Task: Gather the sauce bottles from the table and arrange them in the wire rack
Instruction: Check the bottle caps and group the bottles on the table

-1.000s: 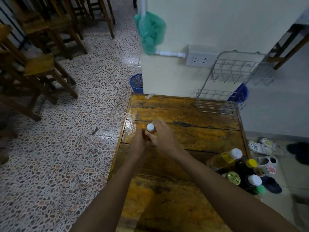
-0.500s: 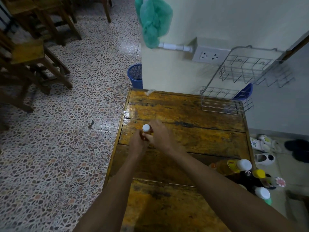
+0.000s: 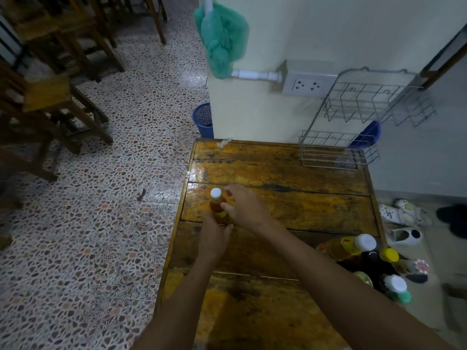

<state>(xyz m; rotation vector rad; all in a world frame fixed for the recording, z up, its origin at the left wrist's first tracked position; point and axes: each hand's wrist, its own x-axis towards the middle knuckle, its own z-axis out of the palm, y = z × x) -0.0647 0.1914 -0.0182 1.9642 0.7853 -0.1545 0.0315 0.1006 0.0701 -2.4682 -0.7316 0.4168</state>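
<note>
Wooden worktop by wall: left hand and right hand both wrapped around upright white-capped sauce bottle near left edge; wire rack far right corner, bottle cluster at right edge.

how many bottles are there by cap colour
white cap: 3, the small bottle at the hands, the big oil bottle, and one at the edge
yellow cap: 1
gold cap: 1
total: 5 in view
</note>
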